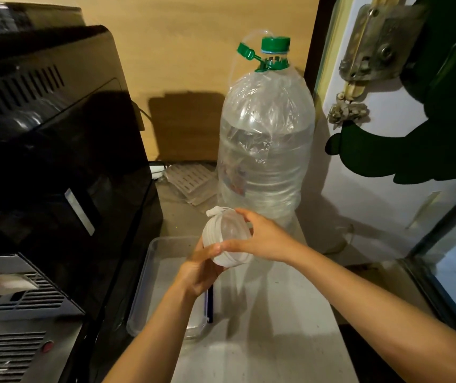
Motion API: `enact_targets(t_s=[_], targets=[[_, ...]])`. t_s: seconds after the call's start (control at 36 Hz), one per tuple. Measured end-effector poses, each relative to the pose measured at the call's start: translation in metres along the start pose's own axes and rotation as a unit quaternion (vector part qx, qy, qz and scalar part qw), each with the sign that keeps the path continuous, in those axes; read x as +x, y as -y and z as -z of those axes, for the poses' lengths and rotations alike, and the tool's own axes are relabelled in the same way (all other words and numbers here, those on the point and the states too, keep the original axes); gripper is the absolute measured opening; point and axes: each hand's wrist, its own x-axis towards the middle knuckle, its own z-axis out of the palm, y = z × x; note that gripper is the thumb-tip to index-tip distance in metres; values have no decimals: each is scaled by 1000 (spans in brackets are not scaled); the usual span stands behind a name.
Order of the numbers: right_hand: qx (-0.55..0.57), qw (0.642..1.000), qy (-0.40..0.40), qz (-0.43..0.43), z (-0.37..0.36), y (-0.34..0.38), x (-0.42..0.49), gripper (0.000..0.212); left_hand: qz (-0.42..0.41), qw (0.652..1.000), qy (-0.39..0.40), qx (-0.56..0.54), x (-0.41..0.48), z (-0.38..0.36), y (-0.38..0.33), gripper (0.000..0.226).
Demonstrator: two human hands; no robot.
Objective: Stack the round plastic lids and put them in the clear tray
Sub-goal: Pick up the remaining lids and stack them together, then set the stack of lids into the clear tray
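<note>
A stack of round translucent plastic lids (225, 237) is held on its side in the air, above the far right corner of the clear tray (149, 275). My left hand (199, 272) grips the stack from below. My right hand (262, 239) holds it from the right, fingers over the top rim and thumb on the near rim. The clear tray lies on the pale counter, directly under my left forearm, and what shows of it holds nothing.
A big clear water bottle (265, 150) with a green cap stands just behind the lids. A black coffee machine (55, 150) fills the left side, right beside the tray. A fridge door (403, 134) with green stickers stands at the right.
</note>
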Motion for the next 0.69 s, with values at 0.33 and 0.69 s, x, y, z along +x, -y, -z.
enact_targets(t_s=[0.33,0.69], targets=[[73,994,72,-37,-3,-2,19,71,-14,1000,-11,-8,2,11,-5,99],[132,981,103,-98,-19,-2,33,74,-16,997,-55,61,-4,16,-11,121]])
